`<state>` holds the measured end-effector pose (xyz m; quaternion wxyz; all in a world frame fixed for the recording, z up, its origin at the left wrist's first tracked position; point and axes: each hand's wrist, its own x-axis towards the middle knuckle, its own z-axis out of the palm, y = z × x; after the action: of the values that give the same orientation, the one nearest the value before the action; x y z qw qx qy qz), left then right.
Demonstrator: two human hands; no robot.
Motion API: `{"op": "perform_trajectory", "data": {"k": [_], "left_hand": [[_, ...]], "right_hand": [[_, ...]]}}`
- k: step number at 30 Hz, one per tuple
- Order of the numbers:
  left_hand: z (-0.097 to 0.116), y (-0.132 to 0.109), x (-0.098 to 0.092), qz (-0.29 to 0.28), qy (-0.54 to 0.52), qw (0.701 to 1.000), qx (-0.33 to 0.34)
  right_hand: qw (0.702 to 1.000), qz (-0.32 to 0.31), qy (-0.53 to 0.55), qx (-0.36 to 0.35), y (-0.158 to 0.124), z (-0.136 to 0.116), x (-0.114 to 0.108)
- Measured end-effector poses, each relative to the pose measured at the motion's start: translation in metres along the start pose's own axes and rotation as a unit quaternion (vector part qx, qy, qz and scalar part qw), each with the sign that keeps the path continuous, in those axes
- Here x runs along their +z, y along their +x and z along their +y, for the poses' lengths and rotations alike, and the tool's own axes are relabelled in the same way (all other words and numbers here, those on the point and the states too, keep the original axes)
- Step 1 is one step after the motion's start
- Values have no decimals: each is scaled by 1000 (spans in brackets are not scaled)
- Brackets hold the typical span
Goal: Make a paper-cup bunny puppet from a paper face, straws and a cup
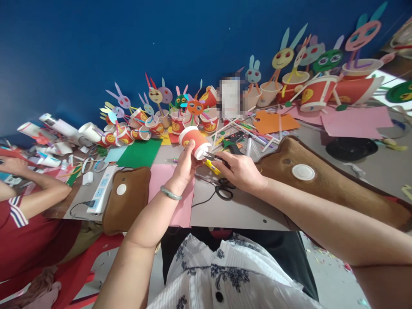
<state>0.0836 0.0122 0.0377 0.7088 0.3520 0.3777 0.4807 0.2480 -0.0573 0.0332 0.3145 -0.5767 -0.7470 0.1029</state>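
Observation:
My left hand is wrapped round a red and white paper cup and keeps it tilted above the table. The cup's white base faces down and to the right, towards my other hand. My right hand is closed on a dark, narrow-tipped tool, whose tip meets the cup's base. Whether the tip has gone through the base I cannot tell. Below the hands lie a yellow-handled tool and a pair of scissors with black handles. Pink paper lies under my left wrist.
Paper cups with rabbit faces line the blue wall. Brown hot-water bags lie on both sides, with a power strip on the left. Sticks and pens clutter the back. A co-worker's arm is at far left.

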Motion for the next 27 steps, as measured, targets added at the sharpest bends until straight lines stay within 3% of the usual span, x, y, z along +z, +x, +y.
{"op": "perform_trajectory", "data": {"k": [16,22,27], "left_hand": [[-5,-2,4,9,83,991,109],[-4,0,1,5,93,990,106],[-2,1,0,2,93,996,10]], "right_hand": [[994,-27,-106,9,-3,-6,-4],[996,-74,-14,36,3,-2,-8],[985,-94,142,-6,8,2,-14]]}}
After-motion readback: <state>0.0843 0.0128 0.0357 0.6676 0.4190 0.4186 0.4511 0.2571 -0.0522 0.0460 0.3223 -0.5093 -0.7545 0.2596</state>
